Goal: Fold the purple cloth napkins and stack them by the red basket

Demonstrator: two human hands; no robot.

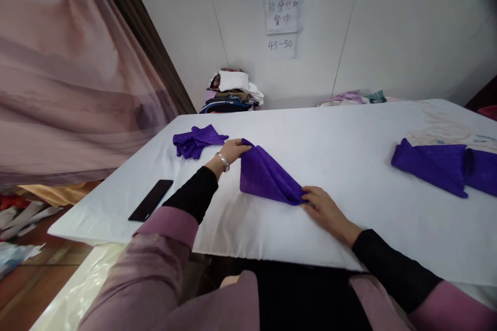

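A purple cloth napkin [266,176], folded into a pointed shape, is stretched between my two hands over the white-covered table. My left hand [233,150], with a bracelet at the wrist, pinches its upper left corner. At the lower right end, my right hand [320,207] grips the narrow gathered tip between thumb and fingers. Just beyond my left hand lies a crumpled purple cloth [198,140]. Far to the right rest a folded purple napkin [430,165] and, beside it, another purple piece [483,170] cut off by the view's edge.
A dark phone-like slab [151,200] lies on the white tablecloth [341,145] near my left forearm. Stacked clothes [233,92] stand behind the table against the wall, under a handwritten sign [282,23]. Pale cords [438,126] lie at the back right; a pinkish curtain [70,62] hangs left.
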